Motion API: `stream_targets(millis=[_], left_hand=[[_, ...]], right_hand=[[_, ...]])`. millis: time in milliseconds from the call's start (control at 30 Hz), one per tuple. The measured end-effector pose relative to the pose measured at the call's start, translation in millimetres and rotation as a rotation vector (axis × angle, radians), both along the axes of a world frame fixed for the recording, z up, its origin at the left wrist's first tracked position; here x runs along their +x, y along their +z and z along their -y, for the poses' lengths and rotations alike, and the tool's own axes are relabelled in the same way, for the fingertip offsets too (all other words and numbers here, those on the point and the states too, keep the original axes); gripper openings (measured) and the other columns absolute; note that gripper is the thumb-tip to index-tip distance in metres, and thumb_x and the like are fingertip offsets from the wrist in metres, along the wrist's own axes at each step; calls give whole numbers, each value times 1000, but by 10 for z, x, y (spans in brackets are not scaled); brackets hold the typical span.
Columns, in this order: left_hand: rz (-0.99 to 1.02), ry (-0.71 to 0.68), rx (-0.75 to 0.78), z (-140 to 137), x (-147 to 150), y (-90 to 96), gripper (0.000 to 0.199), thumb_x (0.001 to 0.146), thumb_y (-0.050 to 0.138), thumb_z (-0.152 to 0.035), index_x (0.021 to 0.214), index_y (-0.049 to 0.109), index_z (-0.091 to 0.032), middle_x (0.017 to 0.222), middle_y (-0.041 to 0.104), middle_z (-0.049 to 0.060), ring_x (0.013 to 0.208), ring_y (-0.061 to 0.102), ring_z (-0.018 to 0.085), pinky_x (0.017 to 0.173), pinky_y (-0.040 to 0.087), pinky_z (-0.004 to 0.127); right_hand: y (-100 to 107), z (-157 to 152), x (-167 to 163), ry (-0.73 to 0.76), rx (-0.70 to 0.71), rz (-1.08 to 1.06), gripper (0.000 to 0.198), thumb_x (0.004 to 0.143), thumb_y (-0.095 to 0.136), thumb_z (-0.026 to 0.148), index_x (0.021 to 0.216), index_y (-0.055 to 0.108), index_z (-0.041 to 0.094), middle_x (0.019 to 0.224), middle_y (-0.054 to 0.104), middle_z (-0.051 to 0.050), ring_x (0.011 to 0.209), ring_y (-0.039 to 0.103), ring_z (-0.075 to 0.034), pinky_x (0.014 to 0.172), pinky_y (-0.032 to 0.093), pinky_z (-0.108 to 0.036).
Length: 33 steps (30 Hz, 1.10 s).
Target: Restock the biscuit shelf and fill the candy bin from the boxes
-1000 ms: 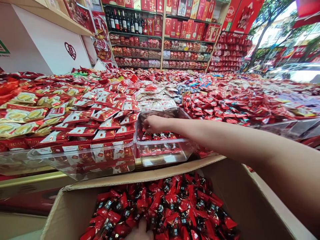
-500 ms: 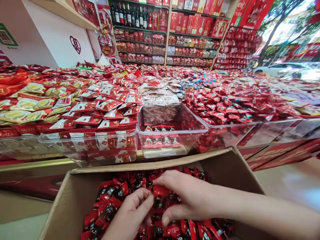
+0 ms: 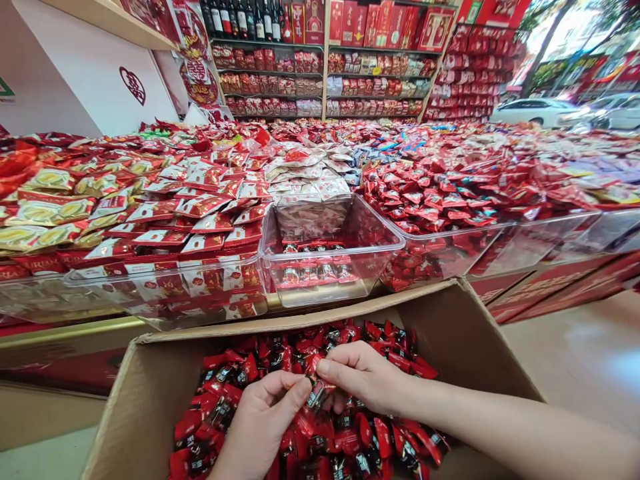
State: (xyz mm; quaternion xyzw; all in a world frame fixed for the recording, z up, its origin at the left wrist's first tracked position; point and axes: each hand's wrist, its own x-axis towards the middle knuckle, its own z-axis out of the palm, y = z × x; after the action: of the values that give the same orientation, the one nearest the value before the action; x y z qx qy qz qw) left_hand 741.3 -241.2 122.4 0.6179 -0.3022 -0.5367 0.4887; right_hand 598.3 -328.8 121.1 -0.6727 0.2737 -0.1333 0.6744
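Note:
Both hands are inside a cardboard box filled with red and black wrapped candies. Between my hands is one wrapped candy, its dark middle facing up. My left hand pinches its left end between thumb and forefinger. From the other side, my right hand grips the red upper right end of the wrapper, its lower fingers partly hidden. Just beyond the box stands a clear plastic bin, with a few rows of similar red and black candies lying on its bottom.
Heaped bins of red and white packets stand left of the clear bin, and red packets are piled to its right. The box's raised cardboard edge runs between my hands and the counter. Stocked shelves rise behind.
My right hand has closed from a spread grasp over the candies into a pinch on one candy, meeting my left hand. The view has tilted slightly down.

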Motion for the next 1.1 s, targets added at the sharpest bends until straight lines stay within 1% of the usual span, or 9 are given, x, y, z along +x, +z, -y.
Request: stream_targets(millis=[167,233,300,367,533,600,800,933,1100], left_hand=[[-394,9,179,-24,7,31,44,73,56,-53,98,58,-17,82,68,6,69,62,17,60,46,26],[-477,14,198,-21,18,35,41,70,64,-44,98,56,-16,77,68,5,66,63,15,58,46,23],[-407,52,115,-14,26,28,40,64,73,-34,96,55,-17,67,66,-1,59,60,10,55,45,20],[-313,72,6,-8,30,22,41,61,75,-31,94,55,-18,61,64,-4,56,57,9,53,46,19],[-171,105,-148,-19,22,48,41,62,74,-30,95,52,-18,72,71,-1,58,58,8,54,48,18],[-164,113,-172,-29,11,61,45,64,72,-32,101,50,-19,77,72,-1,58,58,8,55,48,18],[-190,124,-190,-63,-4,81,49,64,73,-32,104,47,-20,84,72,1,68,60,9,59,45,16],[-145,159,-189,-87,30,116,49,66,68,-44,104,49,-21,71,70,-2,54,56,8,51,43,16],[-129,74,-175,-94,49,37,45,62,68,-51,93,58,-21,65,63,-2,58,56,11,57,44,21]], right_hand=[[39,48,-93,14,-943,115,32,89,39,34,81,63,15,70,63,-6,63,54,-11,59,43,-21],[43,37,-116,80,-1092,171,26,89,42,29,94,63,14,86,64,-10,72,56,-12,63,46,-21],[48,6,-118,81,-1023,230,22,85,50,28,94,63,14,96,61,-12,80,57,-13,69,47,-21],[56,-29,-98,-1,-832,258,17,81,56,28,88,63,14,101,58,-12,89,56,-14,75,46,-24],[62,-28,-10,-201,-33,130,23,71,65,33,77,50,18,69,55,1,58,51,-9,55,43,-23],[44,-2,17,-199,155,110,30,65,70,34,76,47,17,60,51,5,52,47,-7,51,40,-21],[155,-43,21,-158,15,5,17,67,64,18,69,48,16,55,46,6,50,39,-5,49,32,-19],[718,-10,-56,-120,-334,21,9,72,60,19,68,52,16,59,50,3,53,43,-7,49,36,-20],[1492,571,40,-375,-612,157,10,71,63,17,70,53,17,60,54,2,51,48,-7,47,38,-19]])
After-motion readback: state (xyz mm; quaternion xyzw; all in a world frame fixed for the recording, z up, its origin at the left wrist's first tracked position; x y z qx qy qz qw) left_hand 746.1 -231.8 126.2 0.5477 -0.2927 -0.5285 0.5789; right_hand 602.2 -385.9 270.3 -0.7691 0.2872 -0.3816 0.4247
